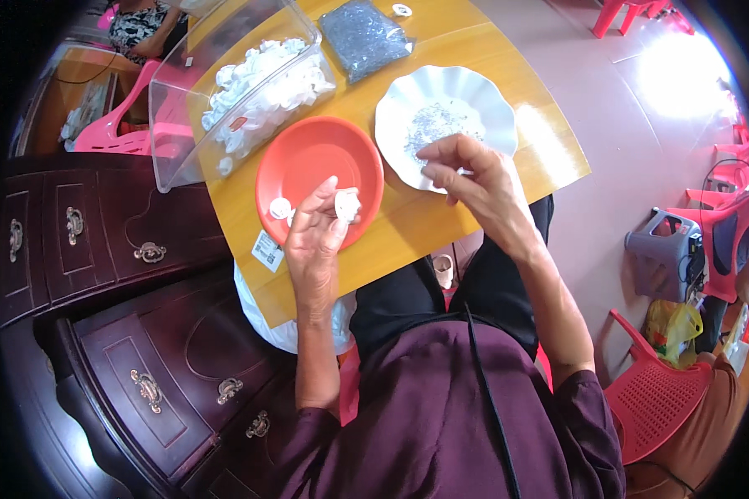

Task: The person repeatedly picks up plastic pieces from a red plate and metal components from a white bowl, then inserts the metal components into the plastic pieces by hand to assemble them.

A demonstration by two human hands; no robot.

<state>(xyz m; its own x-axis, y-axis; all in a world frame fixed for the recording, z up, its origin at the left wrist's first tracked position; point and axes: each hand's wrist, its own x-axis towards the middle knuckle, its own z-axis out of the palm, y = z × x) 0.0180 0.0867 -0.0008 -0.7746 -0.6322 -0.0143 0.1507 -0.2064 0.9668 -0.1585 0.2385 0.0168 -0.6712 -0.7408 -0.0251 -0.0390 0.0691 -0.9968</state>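
My left hand (314, 237) holds a small round white plastic part (347, 205) between thumb and fingers, over the near side of an orange-red plate (316, 150). A few similar white pieces (280, 208) lie on that plate beside my fingers. My right hand (477, 179) hovers above the near rim of a white wavy-edged bowl (391, 91). Its thumb and forefinger are drawn together in a pinch; whatever sits between them is too small to make out. Inside the bowl is a scatter of tiny silvery bits (441, 125), perhaps metal.
A clear plastic bin (175, 158) of white parts stands at the table's far left. Beyond the bowl lies a clear bag of dark small pieces (364, 37). Dark wooden drawers (108, 224) flank the left side. Pink chairs (662, 399) and a grey stool (662, 254) are at right.
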